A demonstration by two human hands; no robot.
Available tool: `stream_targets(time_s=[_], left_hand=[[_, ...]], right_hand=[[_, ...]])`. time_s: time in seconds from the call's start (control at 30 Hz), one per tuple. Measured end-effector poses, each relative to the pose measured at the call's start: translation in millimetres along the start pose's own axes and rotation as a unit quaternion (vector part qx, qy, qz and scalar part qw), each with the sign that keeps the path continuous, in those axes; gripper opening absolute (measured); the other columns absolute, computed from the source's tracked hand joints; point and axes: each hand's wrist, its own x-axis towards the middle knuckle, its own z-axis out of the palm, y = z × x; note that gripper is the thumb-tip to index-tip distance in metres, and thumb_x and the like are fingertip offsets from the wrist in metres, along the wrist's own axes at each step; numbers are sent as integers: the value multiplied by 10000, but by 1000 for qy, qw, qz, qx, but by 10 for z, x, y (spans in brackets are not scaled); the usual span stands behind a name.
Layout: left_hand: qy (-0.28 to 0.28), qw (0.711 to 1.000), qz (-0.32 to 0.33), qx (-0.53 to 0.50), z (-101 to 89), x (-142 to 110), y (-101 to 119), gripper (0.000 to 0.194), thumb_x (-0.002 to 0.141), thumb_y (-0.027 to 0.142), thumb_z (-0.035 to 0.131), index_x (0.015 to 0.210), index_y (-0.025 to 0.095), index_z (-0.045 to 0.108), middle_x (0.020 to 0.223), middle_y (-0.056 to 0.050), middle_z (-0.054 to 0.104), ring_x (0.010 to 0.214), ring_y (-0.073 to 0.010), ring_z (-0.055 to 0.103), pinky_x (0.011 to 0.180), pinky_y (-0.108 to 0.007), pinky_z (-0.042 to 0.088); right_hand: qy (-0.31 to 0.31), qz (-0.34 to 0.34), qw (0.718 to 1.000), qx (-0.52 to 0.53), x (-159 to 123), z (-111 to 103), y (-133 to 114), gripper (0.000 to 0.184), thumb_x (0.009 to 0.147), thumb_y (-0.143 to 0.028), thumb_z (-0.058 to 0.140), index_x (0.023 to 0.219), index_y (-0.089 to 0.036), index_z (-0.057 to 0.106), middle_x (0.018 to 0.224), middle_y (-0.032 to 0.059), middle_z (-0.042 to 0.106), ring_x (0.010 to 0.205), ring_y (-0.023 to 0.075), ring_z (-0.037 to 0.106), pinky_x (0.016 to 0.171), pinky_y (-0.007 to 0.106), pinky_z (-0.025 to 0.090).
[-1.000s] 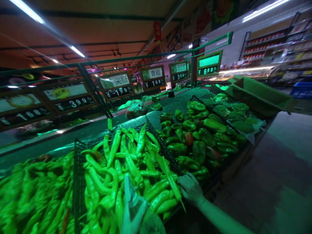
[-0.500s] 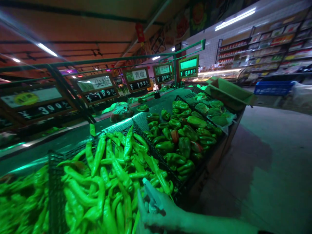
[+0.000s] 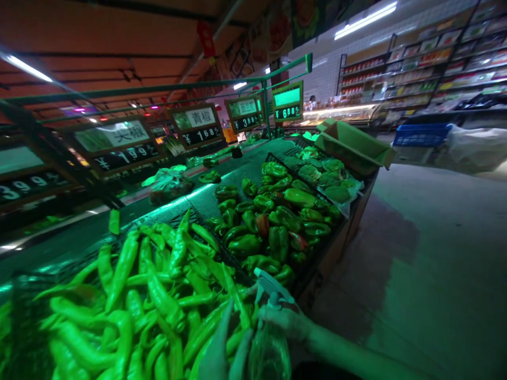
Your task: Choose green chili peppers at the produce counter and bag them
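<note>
My right hand (image 3: 287,321) reaches in from the lower right, its fingers wrapped round the neck of a spray bottle (image 3: 269,351). The bottle has a pale trigger head and a see-through body. Close to its left side, at the bottom edge, is my left hand (image 3: 222,356), its fingers stretched upward and apart; whether it touches the bottle I cannot tell. Both hands are over the near right edge of a heap of long green peppers (image 3: 158,295) in a black crate (image 3: 27,316).
Beyond lie green bell peppers (image 3: 277,211) with a few red patches, and broccoli (image 3: 330,179). An open cardboard box (image 3: 352,145) stands at the stall's far end. Price signs (image 3: 196,124) hang along a rail. Floor (image 3: 435,253) runs along the right; a blue basket (image 3: 420,134) is farther off.
My view has swung right, so the stall sits farther left. The spray bottle and right hand have come up slightly, showing more of the bottle. My left hand's fingers now show apart from the right hand.
</note>
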Motion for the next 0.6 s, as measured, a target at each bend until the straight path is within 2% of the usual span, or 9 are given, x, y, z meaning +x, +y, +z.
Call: stream_targets(time_s=[0.1, 0.2, 0.3, 0.37, 0.47, 0.53, 0.6], left_hand=[[46, 998, -33, 9, 253, 469, -51, 626, 861, 584, 579, 1364, 217, 510, 1249, -149, 648, 1139, -313, 637, 975, -520, 550], [142, 986, -77, 41, 670, 1000, -75, 835, 832, 577, 556, 1447, 39, 383, 1391, -270, 527, 1302, -394, 521, 1099, -560, 441], [185, 970, -142, 74, 1111, 1397, -55, 793, 906, 492, 485, 1478, -27, 309, 1426, -325, 475, 1373, -405, 452, 1126, -548, 406], [209, 961, -162, 81, 1333, 1535, -27, 740, 947, 445, 430, 1486, -40, 283, 1430, -348, 457, 1380, -410, 444, 1107, -559, 421], [256, 946, -168, 102, 1512, 1584, 10, 691, 969, 385, 391, 1495, -43, 256, 1433, -370, 433, 1361, -432, 457, 1076, -598, 433], [272, 940, -168, 121, 1545, 1568, 28, 664, 967, 348, 396, 1497, -30, 264, 1420, -365, 450, 1328, -440, 489, 1051, -618, 444], [271, 938, -163, 139, 1544, 1550, 40, 652, 956, 306, 412, 1496, -31, 270, 1418, -357, 464, 1311, -436, 505, 1039, -608, 457]], right_hand=[[-18, -46, 993, -105, -9, -336, -176, 426, 694, -315, 629, 1106, -207, 624, 724, -46, 495, 581, 101, 436, 571, 246, 389], [-51, -65, 965, -250, -31, -621, -167, 306, 670, -231, 597, 975, -200, 605, 671, -68, 466, 569, 91, 398, 545, 232, 323], [-33, -55, 954, -292, -17, -898, -28, 198, 661, -212, 569, 859, -197, 567, 668, -65, 500, 570, 92, 430, 537, 229, 324], [14, -43, 961, -274, 26, -1143, 29, 165, 669, -239, 572, 828, -196, 558, 656, -64, 510, 568, 93, 449, 539, 226, 341], [148, -19, 967, -207, 127, -1659, -43, 259, 676, -359, 614, 879, -201, 581, 665, -58, 529, 566, 108, 483, 545, 242, 402], [258, -20, 955, -147, 196, -2083, -177, 418, 640, -446, 656, 976, -205, 595, 700, -49, 552, 573, 126, 510, 536, 263, 441], [347, -43, 930, -116, 247, -2506, -322, 589, 587, -491, 703, 1088, -203, 593, 779, -26, 591, 626, 150, 555, 550, 283, 475]])
